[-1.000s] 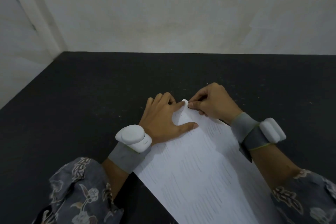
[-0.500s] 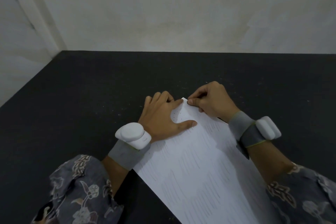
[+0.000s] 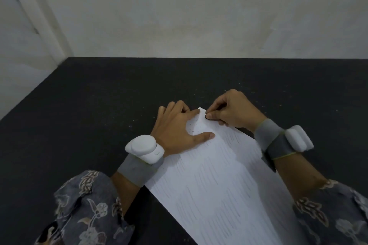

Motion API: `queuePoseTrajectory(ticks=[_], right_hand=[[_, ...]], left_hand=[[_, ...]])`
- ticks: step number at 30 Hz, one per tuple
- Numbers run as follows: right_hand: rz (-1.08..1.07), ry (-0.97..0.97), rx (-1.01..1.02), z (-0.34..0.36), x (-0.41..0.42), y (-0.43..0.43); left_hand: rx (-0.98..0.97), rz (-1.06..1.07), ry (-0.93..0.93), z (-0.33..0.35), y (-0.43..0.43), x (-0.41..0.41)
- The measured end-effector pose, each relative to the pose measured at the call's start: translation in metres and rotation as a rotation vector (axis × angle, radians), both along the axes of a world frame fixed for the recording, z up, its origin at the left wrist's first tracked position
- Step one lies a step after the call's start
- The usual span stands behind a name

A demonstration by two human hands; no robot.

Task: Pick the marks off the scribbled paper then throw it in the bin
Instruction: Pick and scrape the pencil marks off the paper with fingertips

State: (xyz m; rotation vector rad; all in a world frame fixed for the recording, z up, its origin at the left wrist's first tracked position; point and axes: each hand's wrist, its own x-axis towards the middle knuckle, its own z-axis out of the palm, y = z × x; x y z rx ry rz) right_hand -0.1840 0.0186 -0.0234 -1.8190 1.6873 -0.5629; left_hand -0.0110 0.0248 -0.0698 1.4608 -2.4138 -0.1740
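Note:
A long white sheet of paper [image 3: 219,185] covered in thin pencil strokes lies on the black table, running from the lower right up to a corner near the middle. My left hand [image 3: 177,127] presses flat on its far end, index finger and thumb spread around a patch of short marks [image 3: 195,127]. My right hand [image 3: 231,111] has its fingers curled and pinches at the paper's far edge, where a small dark thing [image 3: 207,117] shows at the fingertips. No bin is in view.
The black table [image 3: 99,115] runs back to a pale wall [image 3: 199,16] and ends in an edge on the left. Tiny light specks lie scattered on the table surface around the hands. Both wrists carry white devices on grey bands.
Both hands have stayed at the paper's far corner. The right hand's pinching fingertips have shifted slightly along the edge. The left hand still presses the sheet.

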Motion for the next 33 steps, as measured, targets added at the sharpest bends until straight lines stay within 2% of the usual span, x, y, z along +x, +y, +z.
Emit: queuePoseTrajectory(ticks=[5, 11, 17, 21, 28, 33], right_hand=[[-0.129, -0.026, -0.201, -0.014, 0.014, -0.006], [0.025, 0.02, -0.006, 0.004, 0.003, -0.002], [-0.03, 0.031, -0.158, -0.005, 0.014, -0.003], [0.063, 0.055, 0.011, 0.005, 0.005, -0.001], [-0.074, 0.027, -0.201, -0.007, 0.018, -0.004], [0.105, 0.06, 0.043, 0.007, 0.004, 0.002]], left_hand=[[0.003, 0.006, -0.008, 0.0, 0.0, 0.0], [-0.008, 0.001, -0.004, -0.001, 0.0, 0.001], [-0.023, 0.0, -0.009, -0.001, 0.0, 0.0], [-0.007, 0.006, -0.024, -0.001, -0.001, 0.001], [-0.013, -0.001, -0.017, -0.001, 0.0, 0.0], [0.004, 0.002, -0.012, -0.001, -0.001, 0.001]])
